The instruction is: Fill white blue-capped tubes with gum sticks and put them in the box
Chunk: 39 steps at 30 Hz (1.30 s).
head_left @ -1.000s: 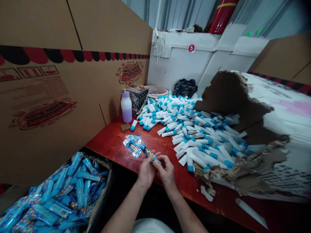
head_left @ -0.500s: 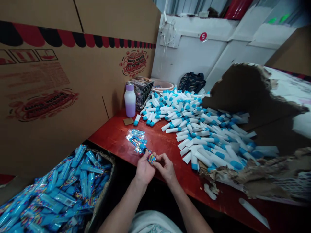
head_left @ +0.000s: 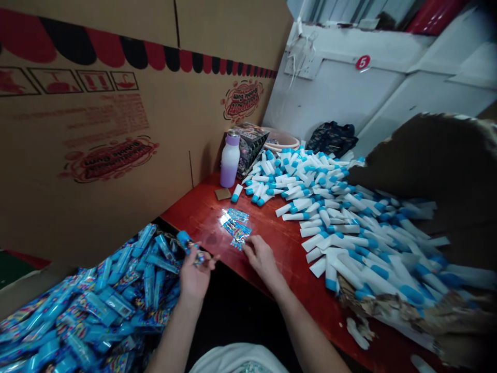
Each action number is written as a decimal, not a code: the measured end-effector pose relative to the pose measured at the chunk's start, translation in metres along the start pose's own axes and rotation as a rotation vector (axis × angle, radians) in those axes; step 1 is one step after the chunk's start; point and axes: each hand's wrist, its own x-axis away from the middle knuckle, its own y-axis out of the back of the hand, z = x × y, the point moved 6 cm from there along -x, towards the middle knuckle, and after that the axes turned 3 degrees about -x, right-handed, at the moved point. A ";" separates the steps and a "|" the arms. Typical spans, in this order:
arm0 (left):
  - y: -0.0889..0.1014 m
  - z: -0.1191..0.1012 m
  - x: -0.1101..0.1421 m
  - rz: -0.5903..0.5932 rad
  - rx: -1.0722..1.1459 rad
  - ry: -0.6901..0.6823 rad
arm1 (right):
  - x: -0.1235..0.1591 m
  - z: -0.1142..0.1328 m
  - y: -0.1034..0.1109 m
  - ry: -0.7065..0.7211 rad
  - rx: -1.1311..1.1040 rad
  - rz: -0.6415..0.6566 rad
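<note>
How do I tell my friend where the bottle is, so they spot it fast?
Find the red table beside the big cardboard box. At its far corner stands a bottle, white on top and lilac below. It stands upright, while the blue-tipped white tubes beside it lie in a heap.

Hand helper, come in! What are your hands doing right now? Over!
Left hand: wrapped blue tube. Right hand: beside shiny wrappers. Packed tubes piled beside left hand.
</note>
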 end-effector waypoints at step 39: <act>-0.063 0.058 0.006 0.236 -0.402 -0.094 | -0.028 -0.011 -0.004 -0.115 0.446 -0.110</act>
